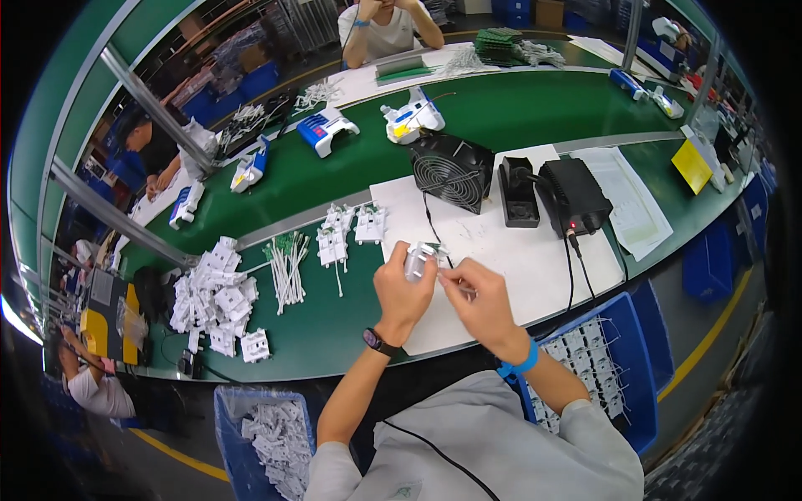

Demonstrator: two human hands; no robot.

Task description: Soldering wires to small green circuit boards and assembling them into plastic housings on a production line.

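Over the white work sheet [451, 326], my left hand [403, 290] is closed around a small white plastic part [419, 261]. A bit of green shows at the part's right edge. Just to the right, my right hand [483, 302] is pinched close to the part; a thin pale strand seems to run by its fingertips, too small to make out. Left of my hands, white plastic housings [332, 244] lie with green boards on them. Beside those is a bundle of white cables with green ends [288, 275]. Further left sits a heap of white plastic housings [219, 292].
A black fan [454, 171], a black stand [519, 196] and a black power box [576, 196] stand behind my hands. Blue-and-white shells [326, 131] rest on the green conveyor [359, 167]. Blue bins [639, 367] flank me below the table. Co-workers sit across and leftward.
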